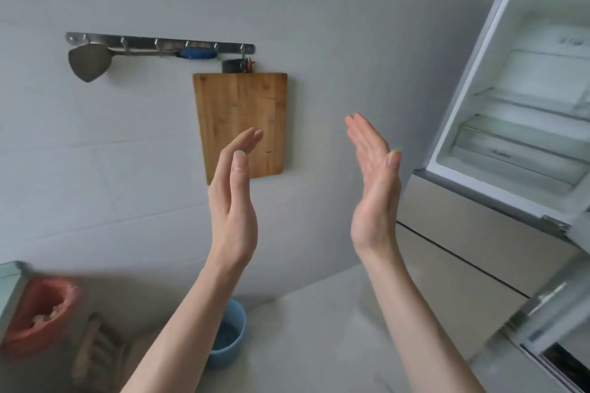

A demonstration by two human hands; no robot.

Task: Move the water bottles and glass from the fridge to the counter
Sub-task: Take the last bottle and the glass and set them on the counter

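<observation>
My left hand (234,198) and my right hand (375,191) are raised in front of the grey tiled wall, palms facing each other, fingers straight, holding nothing. The fridge (523,112) stands at the right with its upper compartment open; I see white shelves and a drawer inside, but no bottle or glass in the part that shows. The pale counter (319,329) lies below my forearms. No water bottle or glass is in view.
A wooden cutting board (242,112) hangs on the wall under a metal hook rail (159,41) with a spatula (87,62). A blue bowl (230,333), a wooden rack (95,348) and a red basket (41,313) sit at the lower left.
</observation>
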